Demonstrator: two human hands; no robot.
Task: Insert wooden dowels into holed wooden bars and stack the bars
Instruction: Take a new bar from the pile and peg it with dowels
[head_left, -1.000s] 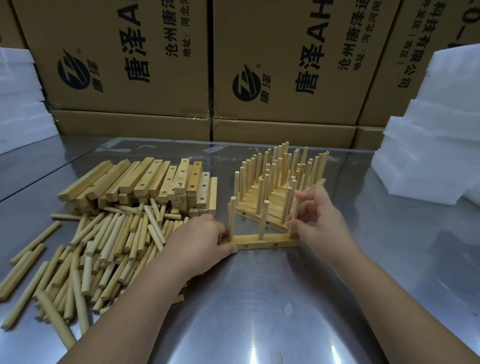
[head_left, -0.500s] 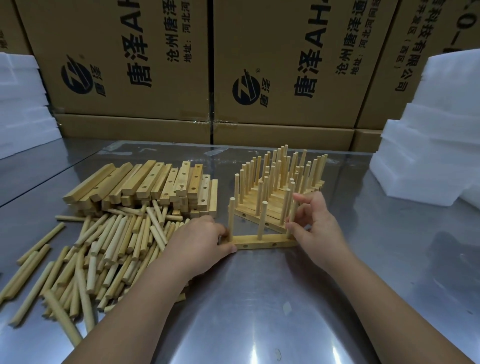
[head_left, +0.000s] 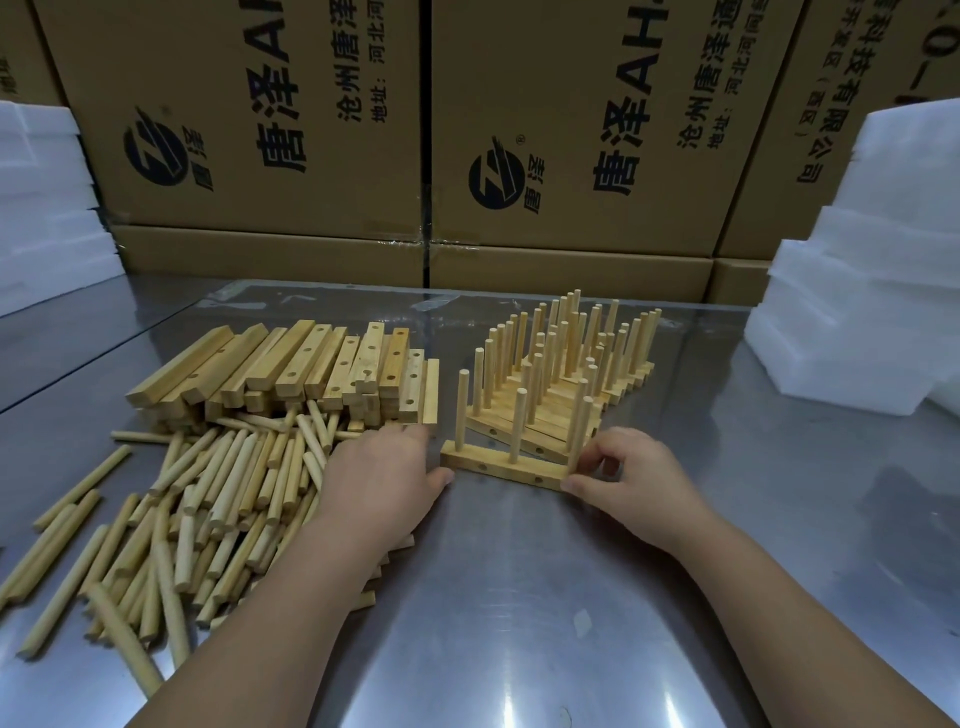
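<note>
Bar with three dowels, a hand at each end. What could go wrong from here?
The bar is narrow and carries three tall dowels; the right hand pinches only its right end, so it may tip when lifted.
The finished stack stands close behind; its upright dowels could be knocked or snag the bar.
The left hand lies over the loose dowels, which could roll across the steel table.

Packing workshop: stacked cartons (head_left: 260, 130), foam blocks (head_left: 857, 322)

Steel table (head_left: 519, 623), printed cardboard boxes (head_left: 249, 130) behind, white foam stacks (head_left: 872, 312).
</note>
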